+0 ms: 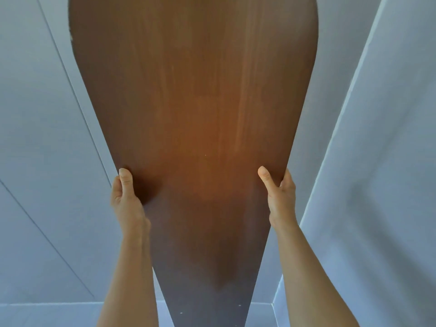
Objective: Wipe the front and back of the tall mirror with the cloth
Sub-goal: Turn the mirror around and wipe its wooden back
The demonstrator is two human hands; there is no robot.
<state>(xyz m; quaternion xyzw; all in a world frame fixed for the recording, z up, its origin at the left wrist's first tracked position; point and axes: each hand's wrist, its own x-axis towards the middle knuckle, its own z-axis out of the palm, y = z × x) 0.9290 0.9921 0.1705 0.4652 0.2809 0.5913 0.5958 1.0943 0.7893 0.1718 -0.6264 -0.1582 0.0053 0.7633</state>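
The tall mirror (200,114) fills the middle of the head view with its brown board back facing me, streaked with pale vertical marks. My left hand (126,197) grips its left edge, thumb flat on the brown back and fingers hidden behind it. My right hand (279,197) grips the right edge at the same height in the same way. The mirror stands upright, its bottom near the floor. No cloth is in view, and the glass front is hidden.
Pale grey walls (42,138) close in on the left and right (377,161), meeting in a corner behind the mirror. A skirting line and the floor (47,315) show at the bottom left.
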